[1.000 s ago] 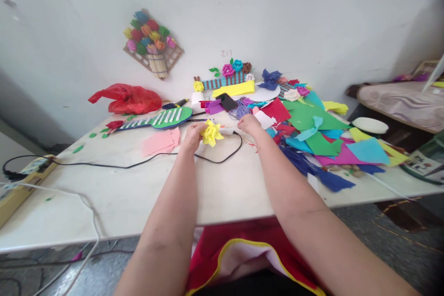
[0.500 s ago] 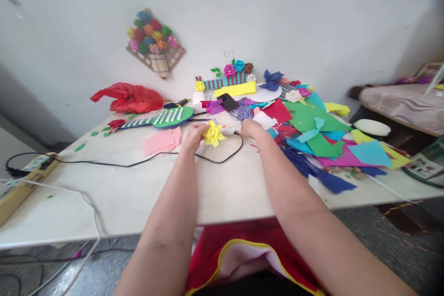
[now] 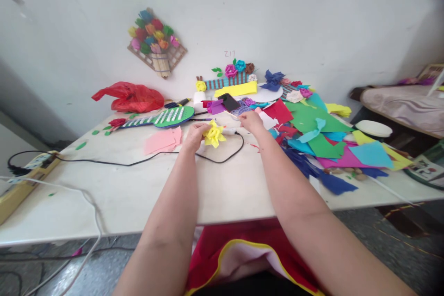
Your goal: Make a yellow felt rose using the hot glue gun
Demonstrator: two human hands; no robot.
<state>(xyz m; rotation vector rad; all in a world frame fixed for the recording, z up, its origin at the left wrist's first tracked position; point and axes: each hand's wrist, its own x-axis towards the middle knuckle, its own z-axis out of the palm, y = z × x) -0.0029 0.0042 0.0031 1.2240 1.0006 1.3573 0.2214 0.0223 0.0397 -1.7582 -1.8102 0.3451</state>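
Note:
My left hand (image 3: pixel 194 136) is closed on a yellow paper flower (image 3: pixel 213 134) and holds it just above the white table (image 3: pixel 138 212). My right hand (image 3: pixel 251 122) is a little to the right of the flower, its fingers pinched on a thin wooden stick (image 3: pixel 230 114) that points up and to the left. A white glue gun (image 3: pixel 229 132) lies on the table between my hands. Its black cable (image 3: pixel 138 163) runs off to the left.
Pink paper pieces (image 3: pixel 161 140) and a green paddle-shaped craft (image 3: pixel 169 117) lie left of my hands. Behind them is a red plastic bag (image 3: pixel 130 97). A heap of coloured paper (image 3: pixel 322 143) covers the right side. A phone (image 3: pixel 229 101) lies at the back and a power strip (image 3: pixel 24 180) far left.
My right hand has lifted from the table by the glue gun and moved slightly back, now with the thin stick in its fingers. My left hand and the yellow flower have barely moved.

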